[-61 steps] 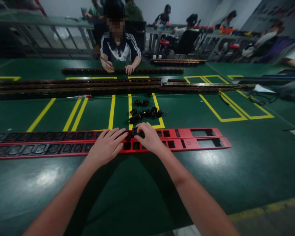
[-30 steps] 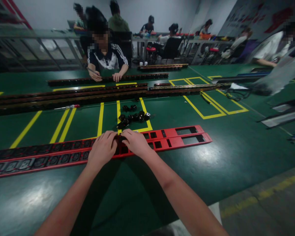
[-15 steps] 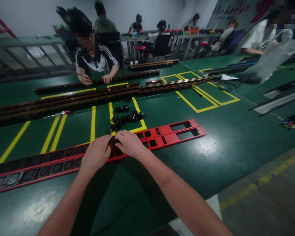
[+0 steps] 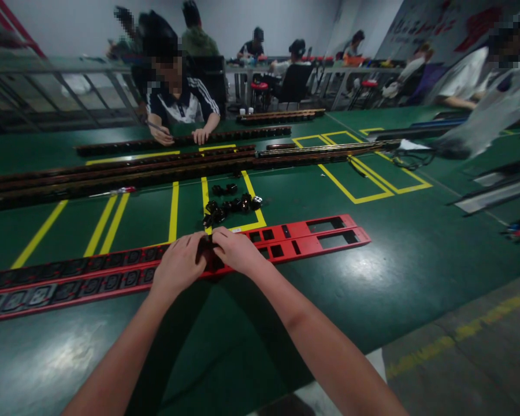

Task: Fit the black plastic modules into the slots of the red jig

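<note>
Two long red socket strips lie side by side across the green table, their left part filled with black sockets and their right part with empty cut-outs. My left hand and my right hand rest together on the strips, fingers curled and pressed on a small black socket piece between them. A heap of loose black socket pieces lies just behind my hands.
Several long dark strips run across the table farther back. A person in a dark top with white stripes works on one opposite me. A screwdriver with a red handle lies at the left. Other people sit behind.
My hands have closed together over the black socket piece on the red strips. The view swung to the right and tilted, then came partly back.
</note>
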`<state>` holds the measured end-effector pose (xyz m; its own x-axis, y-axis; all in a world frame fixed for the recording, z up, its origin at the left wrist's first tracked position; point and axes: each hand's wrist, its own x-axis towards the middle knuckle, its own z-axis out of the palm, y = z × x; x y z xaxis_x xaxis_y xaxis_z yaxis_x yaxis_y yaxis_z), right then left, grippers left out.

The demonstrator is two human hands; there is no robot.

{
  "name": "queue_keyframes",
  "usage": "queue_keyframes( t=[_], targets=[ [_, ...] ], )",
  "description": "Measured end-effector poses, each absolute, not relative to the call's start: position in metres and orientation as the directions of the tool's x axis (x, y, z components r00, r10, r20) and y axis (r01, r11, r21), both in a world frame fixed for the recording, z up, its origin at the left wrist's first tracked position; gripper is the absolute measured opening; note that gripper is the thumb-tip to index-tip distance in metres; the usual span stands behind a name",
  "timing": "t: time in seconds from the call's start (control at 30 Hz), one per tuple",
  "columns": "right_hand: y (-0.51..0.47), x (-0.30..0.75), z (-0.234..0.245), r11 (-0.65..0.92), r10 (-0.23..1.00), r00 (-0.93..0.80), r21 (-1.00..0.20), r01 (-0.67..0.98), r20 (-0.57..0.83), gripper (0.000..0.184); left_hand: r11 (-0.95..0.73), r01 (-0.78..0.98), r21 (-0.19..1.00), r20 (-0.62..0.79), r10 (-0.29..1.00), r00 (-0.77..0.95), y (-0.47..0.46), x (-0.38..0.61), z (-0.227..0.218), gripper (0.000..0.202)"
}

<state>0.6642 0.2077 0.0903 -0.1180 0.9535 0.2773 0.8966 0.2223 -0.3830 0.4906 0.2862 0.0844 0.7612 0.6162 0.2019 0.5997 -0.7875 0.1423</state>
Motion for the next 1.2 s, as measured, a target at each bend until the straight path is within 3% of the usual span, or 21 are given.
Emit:
queue_keyframes(
  t=[0.3, 0.43, 0.73, 1.03, 1.2],
  targets=[
    [0.2071, 0.6663, 0.0898, 0.284, 0.917, -0.166, -0.300, 0.911, 0.362, 0.018, -0.803, 0.577, 0.151, 0.191, 0.596, 0.780, 0.2863, 0.4912, 0.0863, 0.038],
    [0.2076, 0.6670, 0.0879, 0.282, 0.925, -0.171, -0.310, 0.908, 0.339, 0.019, -0.820, 0.548, 0.168, 0.173, 0.571, 0.802, 0.2876, 0.4918, 0.0884, 0.033],
    [0.2085, 0.6655, 0.0919, 0.235, 0.951, -0.158, -0.288, 0.928, 0.267, 0.017, -0.802, 0.579, 0.145, 0.215, 0.597, 0.773, 0.2857, 0.4914, 0.0827, 0.044],
    [0.2095, 0.6685, 0.0878, 0.247, 0.943, -0.149, -0.324, 0.913, 0.299, 0.020, -0.811, 0.557, 0.182, 0.221, 0.585, 0.780, 0.2855, 0.4927, 0.0862, 0.035],
    [0.2114, 0.6697, 0.0853, 0.183, 0.952, -0.056, -0.415, 0.891, 0.299, 0.023, -0.806, 0.560, 0.189, 0.222, 0.591, 0.775, 0.2855, 0.4929, 0.0836, 0.035]
  ],
)
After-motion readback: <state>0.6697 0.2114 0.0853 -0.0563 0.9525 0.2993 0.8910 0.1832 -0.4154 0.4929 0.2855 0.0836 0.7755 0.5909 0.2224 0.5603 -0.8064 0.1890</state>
